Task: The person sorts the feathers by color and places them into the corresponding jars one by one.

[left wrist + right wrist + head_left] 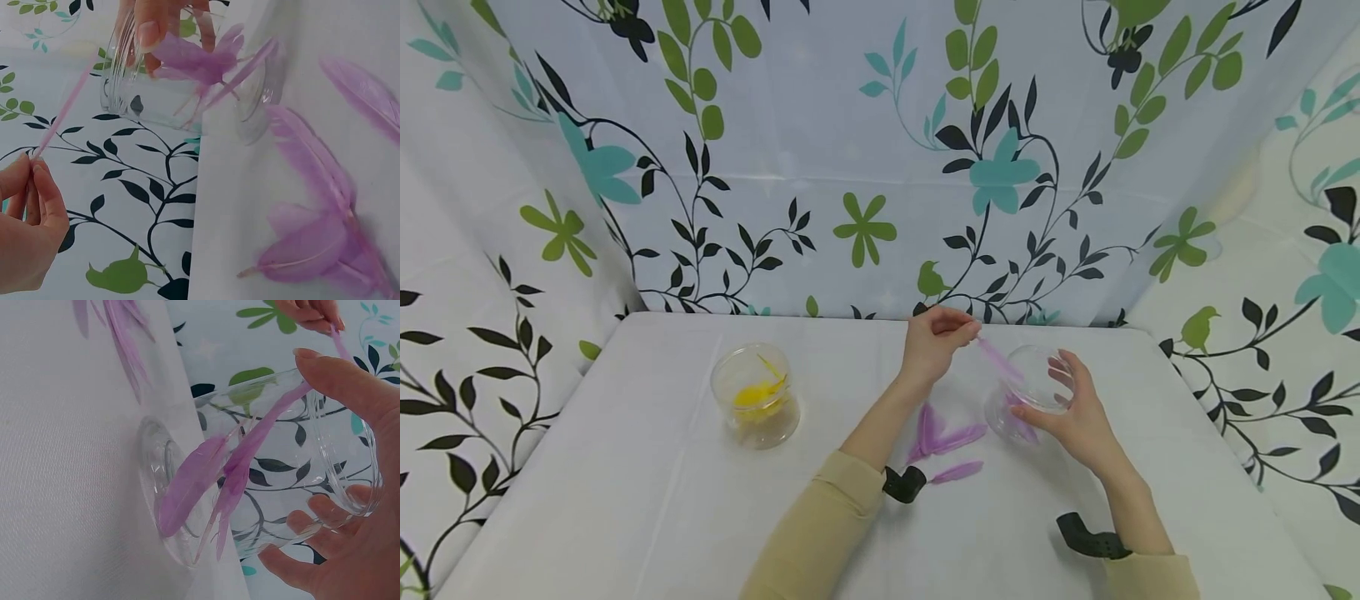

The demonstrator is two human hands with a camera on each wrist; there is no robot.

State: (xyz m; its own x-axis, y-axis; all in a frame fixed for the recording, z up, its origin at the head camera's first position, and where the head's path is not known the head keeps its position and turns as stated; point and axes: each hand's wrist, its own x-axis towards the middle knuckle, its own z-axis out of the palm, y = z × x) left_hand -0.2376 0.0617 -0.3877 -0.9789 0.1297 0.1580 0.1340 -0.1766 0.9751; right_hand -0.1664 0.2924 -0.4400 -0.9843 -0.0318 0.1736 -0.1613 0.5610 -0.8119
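My left hand (936, 342) pinches a purple feather (998, 360) by its quill, its tip at the mouth of a clear jar (1037, 375). Around that jar's upper part my right hand (1075, 417) curls, thumb on one side and fingers on the other. Several purple feathers (194, 481) lie inside the jar, seen through its wall in both wrist views. On the white table left of the jar, more loose purple feathers (958, 439) lie in a small cluster, with a single feather (958, 472) nearer the front.
A second clear jar (778, 433) with yellow feathers (758, 400) inside stands on the left of the white table (647, 467). Behind and at both sides hangs a leaf-patterned curtain (805, 150). Dark wrist cameras (904, 483) sit on both forearms.
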